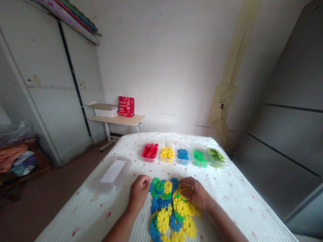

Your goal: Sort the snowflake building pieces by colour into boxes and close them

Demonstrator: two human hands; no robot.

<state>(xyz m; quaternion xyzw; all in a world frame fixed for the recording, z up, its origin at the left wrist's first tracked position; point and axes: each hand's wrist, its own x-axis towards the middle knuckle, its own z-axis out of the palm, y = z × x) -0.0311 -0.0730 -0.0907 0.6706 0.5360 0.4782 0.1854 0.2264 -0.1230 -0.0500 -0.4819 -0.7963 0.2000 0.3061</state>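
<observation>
Likely picking discs (162,224). I see left hand (140,190) curled, right hand (194,193) half-bent; fingers' hold unclear. Next needs clean pinch.

A rm in a home is prob. being shown, maybe a bedrm. This is being suggested by sliding-door cupboards (50,67) at L, w/ rolled fabrics (72,20) being kept on top, & by clothes/cloths (24,164) being heaped nearby. A sm. side table (137,120) is being used for a box (104,113) & red bag (126,107). A wall socket (222,105) is being framed by tan tape (238,50); the worktop (254,215) is being covered by a patterned cloth (232,188).
</observation>
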